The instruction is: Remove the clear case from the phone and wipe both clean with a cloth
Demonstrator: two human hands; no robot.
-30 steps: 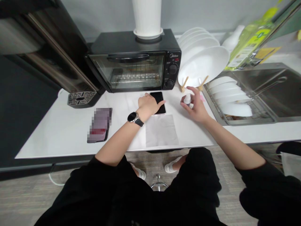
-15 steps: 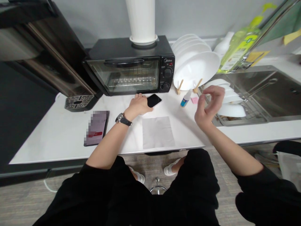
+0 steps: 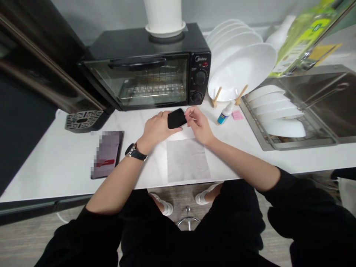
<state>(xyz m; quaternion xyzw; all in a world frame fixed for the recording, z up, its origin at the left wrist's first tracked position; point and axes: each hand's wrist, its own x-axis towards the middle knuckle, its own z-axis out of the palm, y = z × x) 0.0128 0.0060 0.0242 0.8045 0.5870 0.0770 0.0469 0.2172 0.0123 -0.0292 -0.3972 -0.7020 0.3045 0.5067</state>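
White counter, left hand (image 3: 155, 128) gripping black phone (image 3: 176, 118) lengthwise left-right, right hand (image 3: 198, 124) pinching its end.

A black phone (image 3: 176, 118) at frame centre, above a pale grey cloth (image 3: 187, 160) on a white table (image 3: 55, 163). Black toaster oven (image 3: 147, 66) behind; white plates (image 3: 244, 70) upper right; blue-labelled white bottle (image 3: 224, 115).

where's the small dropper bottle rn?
Head view: the small dropper bottle lies tilted on the white counter, right of centre, beside a pink sticky note, just in front of the plate rack. Neither hand touches it.
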